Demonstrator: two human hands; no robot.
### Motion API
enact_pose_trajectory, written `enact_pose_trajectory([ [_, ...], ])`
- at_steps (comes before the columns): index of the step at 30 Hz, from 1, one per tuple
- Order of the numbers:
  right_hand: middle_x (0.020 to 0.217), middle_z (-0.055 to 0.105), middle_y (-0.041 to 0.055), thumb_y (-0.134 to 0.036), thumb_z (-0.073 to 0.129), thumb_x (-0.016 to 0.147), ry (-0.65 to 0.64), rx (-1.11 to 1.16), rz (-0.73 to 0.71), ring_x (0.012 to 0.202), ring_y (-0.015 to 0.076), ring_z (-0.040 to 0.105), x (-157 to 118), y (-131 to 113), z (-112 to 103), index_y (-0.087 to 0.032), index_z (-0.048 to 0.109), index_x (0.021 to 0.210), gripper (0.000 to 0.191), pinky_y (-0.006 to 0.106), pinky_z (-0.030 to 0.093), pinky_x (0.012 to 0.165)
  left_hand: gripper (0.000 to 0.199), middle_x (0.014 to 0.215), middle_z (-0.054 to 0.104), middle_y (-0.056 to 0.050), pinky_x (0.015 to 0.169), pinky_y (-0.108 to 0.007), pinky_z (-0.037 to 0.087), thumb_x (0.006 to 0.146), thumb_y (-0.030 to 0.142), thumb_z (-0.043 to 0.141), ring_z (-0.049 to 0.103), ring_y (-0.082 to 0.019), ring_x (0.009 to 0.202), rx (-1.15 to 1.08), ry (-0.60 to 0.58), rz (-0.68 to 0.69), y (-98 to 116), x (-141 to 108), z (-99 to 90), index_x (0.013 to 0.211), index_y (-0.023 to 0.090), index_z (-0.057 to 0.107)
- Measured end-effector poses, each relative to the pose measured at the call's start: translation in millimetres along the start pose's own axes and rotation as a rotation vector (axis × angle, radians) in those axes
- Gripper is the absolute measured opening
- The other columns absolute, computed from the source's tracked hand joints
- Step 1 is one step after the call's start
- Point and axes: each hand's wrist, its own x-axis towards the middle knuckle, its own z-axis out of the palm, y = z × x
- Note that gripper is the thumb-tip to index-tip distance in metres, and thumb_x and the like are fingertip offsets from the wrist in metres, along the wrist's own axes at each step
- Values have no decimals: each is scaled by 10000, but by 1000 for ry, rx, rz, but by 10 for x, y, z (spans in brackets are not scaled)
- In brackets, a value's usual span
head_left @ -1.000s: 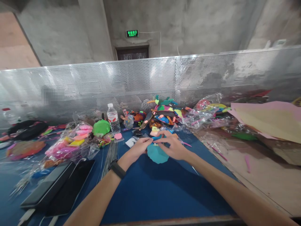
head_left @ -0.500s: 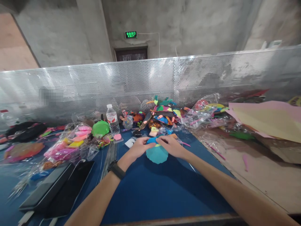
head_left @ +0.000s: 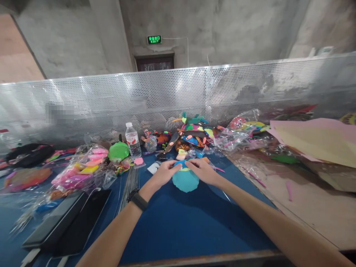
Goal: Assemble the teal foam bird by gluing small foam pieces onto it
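A light-blue, wavy-edged round of modelling clay (head_left: 185, 182) lies on the blue tabletop in front of me. At its far edge sits a darker blue clay piece (head_left: 180, 162), with a thin yellow strip (head_left: 185, 169) showing just below it. My left hand (head_left: 166, 172) grips the darker blue piece from the left, thumb along its near side. From the right, my right hand (head_left: 202, 171) closes on the same piece with bent fingers. Both sets of fingertips partly hide it. A dark band is on my left wrist.
A water bottle (head_left: 133, 140), a green clay lump (head_left: 119, 151) and bagged coloured clay (head_left: 83, 170) stand left. Thin wires (head_left: 130, 185) lie near a power bank (head_left: 57, 218) and a phone (head_left: 83, 222). Clay figures (head_left: 191, 133) pile up behind; paper sheets (head_left: 314, 139) are at right.
My thumbs have shifted slightly apart along the darker blue piece. More of the yellow strip shows below it now. The light-blue round has stayed in about the same place.
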Motion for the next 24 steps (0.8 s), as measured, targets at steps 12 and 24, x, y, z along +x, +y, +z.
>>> enact_pose_trajectory([
  [12, 608, 455, -21, -521, 381, 941, -10, 12, -5, 550, 105, 393, -8, -25, -15, -171, 543, 708, 450, 239, 297, 499, 460, 967, 687, -79, 712, -283, 469, 742, 409, 732, 621, -172, 785, -68, -77, 6, 8, -16, -23, 1119, 158, 655],
  [24, 587, 339, -42, -537, 388, 933, -48, 30, -11, 532, 93, 333, 0, -8, -1, -185, 416, 647, 454, 242, 250, 482, 441, 892, 670, -61, 634, -247, 446, 753, 407, 721, 579, -128, 686, -110, -95, -67, -40, -8, -31, 1115, 161, 664],
])
